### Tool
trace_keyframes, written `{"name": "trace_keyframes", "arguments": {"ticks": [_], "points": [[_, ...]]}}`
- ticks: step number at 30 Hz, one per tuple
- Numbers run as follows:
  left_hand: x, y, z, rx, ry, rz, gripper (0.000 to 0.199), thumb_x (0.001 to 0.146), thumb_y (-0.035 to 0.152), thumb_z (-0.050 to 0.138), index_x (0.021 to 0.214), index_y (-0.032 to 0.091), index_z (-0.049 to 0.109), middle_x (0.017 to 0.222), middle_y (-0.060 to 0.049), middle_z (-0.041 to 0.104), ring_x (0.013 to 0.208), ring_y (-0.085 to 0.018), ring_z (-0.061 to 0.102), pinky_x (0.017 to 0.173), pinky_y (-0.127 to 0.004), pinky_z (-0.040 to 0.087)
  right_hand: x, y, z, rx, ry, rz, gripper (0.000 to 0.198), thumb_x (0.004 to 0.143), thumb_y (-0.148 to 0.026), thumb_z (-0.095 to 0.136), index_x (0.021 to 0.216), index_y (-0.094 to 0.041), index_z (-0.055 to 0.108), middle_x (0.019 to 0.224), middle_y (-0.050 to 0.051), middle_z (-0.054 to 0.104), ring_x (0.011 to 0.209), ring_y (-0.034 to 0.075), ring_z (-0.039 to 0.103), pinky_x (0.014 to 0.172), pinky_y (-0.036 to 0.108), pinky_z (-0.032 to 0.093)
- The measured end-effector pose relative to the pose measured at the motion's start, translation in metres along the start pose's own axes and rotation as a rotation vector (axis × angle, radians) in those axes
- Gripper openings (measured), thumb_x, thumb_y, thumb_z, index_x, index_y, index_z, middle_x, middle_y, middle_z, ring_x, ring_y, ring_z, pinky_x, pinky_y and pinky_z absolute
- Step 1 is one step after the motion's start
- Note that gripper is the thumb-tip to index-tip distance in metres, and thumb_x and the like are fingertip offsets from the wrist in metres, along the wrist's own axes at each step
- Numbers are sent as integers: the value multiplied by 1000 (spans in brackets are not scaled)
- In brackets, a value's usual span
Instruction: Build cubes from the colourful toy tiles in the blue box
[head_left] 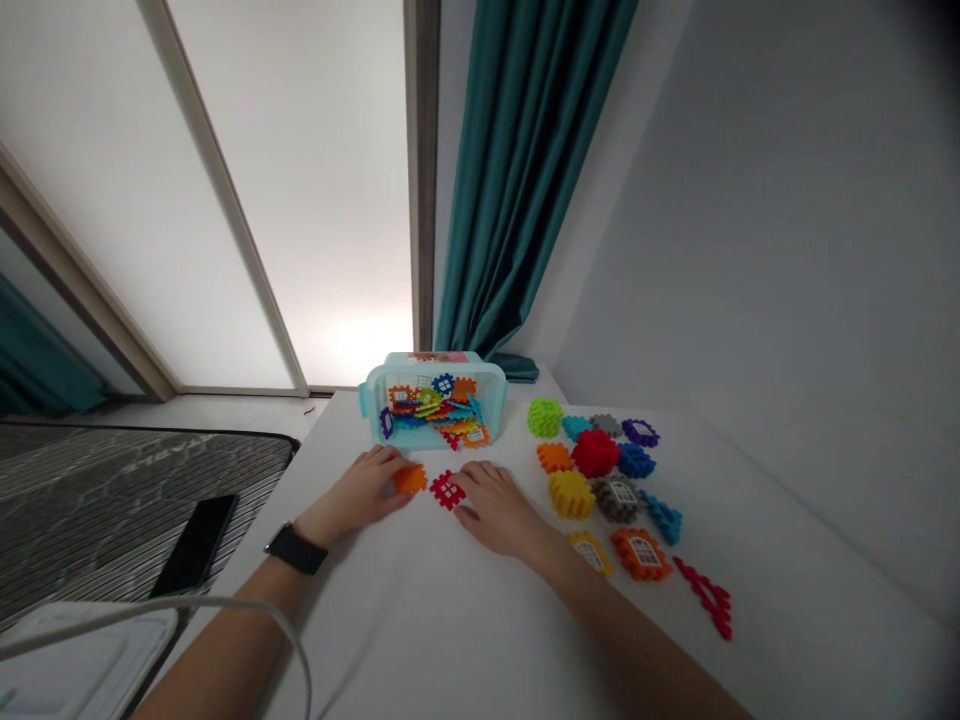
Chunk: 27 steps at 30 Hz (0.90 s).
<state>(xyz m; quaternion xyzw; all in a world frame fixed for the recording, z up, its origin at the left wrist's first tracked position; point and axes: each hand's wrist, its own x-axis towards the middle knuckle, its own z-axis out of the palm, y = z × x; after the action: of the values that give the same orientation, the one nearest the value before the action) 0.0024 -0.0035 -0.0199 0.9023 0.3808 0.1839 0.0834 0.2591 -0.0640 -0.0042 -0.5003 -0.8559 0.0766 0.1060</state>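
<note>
My left hand (369, 490), with a dark watch on its wrist, is closed on an orange notched building tile (410, 479) at the table top. Close to its right lies a red window tile (448, 490) with white panes. My right hand (496, 507) pinches that red tile by its right edge. A small gap separates the two tiles. Just behind both hands, a light-blue plastic bin (361, 400) lies on its side, its opening towards me, with many coloured tiles inside and some at its lip.
On the right stand joined-tile blocks: a green one (545, 417), a red one (596, 453), a yellow one (571, 495) and an orange one (641, 554). A red zigzag strip (705, 597) lies nearer me. A white cable (259, 604) crosses my left forearm; a phone (196, 545) lies left of the table.
</note>
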Motion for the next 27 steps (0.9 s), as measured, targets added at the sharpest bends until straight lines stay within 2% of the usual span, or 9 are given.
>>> {"name": "trace_keyframes", "arguments": {"ticks": [7, 12, 15, 21, 27], "points": [[3, 8, 5, -108, 97, 41, 35, 81, 26, 71, 113, 22, 59, 110, -7, 66, 103, -26, 62, 91, -42, 51, -3, -1, 20, 60, 157, 27, 37, 89, -16, 57, 125, -20, 57, 118, 12, 61, 116, 29, 52, 101, 46, 40], [10, 27, 6, -285, 210, 131, 35, 86, 25, 67, 119, 22, 56, 116, -9, 64, 109, -24, 61, 96, -42, 52, -11, 0, 19, 232, 332, -45, 46, 85, -7, 55, 129, -22, 53, 122, 9, 62, 115, 26, 54, 101, 46, 44], [12, 41, 5, -364, 280, 162, 39, 86, 21, 67, 122, 23, 54, 119, -10, 63, 112, -24, 60, 98, -41, 52, -10, 0, 17, 308, 448, -75, 41, 88, -8, 53, 126, -24, 55, 119, 9, 62, 112, 25, 56, 98, 45, 47], [11, 60, 4, -494, 249, 78, 37, 86, 21, 67, 121, 21, 55, 116, -10, 65, 108, -23, 62, 96, -40, 52, -9, 2, 16, 426, 578, -129, 21, 93, -12, 51, 107, -23, 63, 108, 9, 61, 104, 23, 59, 91, 39, 51], [13, 61, 3, -555, 152, 54, 26, 92, 28, 62, 117, 20, 59, 114, -9, 68, 104, -22, 64, 94, -37, 52, -7, 1, 14, 581, 652, 20, 12, 94, -22, 53, 97, -22, 65, 94, 6, 64, 91, 21, 62, 81, 34, 53]]}}
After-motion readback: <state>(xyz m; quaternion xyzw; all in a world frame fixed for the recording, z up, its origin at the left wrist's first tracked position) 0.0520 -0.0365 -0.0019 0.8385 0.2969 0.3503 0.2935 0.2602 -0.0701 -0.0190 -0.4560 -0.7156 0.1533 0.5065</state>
